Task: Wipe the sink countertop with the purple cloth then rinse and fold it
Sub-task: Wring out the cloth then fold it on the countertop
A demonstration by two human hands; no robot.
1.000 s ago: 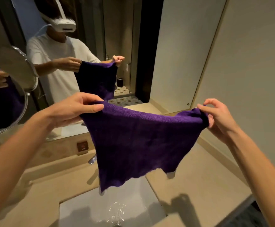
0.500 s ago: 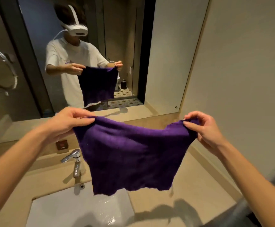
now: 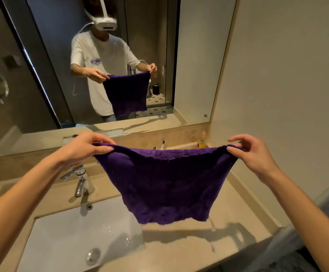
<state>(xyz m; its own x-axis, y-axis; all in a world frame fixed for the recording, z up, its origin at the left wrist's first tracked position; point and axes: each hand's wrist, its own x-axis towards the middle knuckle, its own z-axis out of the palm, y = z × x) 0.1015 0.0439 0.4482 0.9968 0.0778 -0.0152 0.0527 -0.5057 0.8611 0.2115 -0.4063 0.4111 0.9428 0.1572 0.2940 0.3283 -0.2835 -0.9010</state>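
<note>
**Purple cloth held spread above the countertop, ready for folding.**
The left hand (image 3: 85, 147) and right hand (image 3: 252, 152) each pinch a top corner of the purple cloth (image 3: 165, 183), which hangs flat. Over the last second it has shifted right, from above the sink (image 3: 65, 236) to above the countertop (image 3: 228, 222); rinsing appears finished, with folding next.

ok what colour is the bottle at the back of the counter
Yellow with an orange cap, bottle, head view.
</note>
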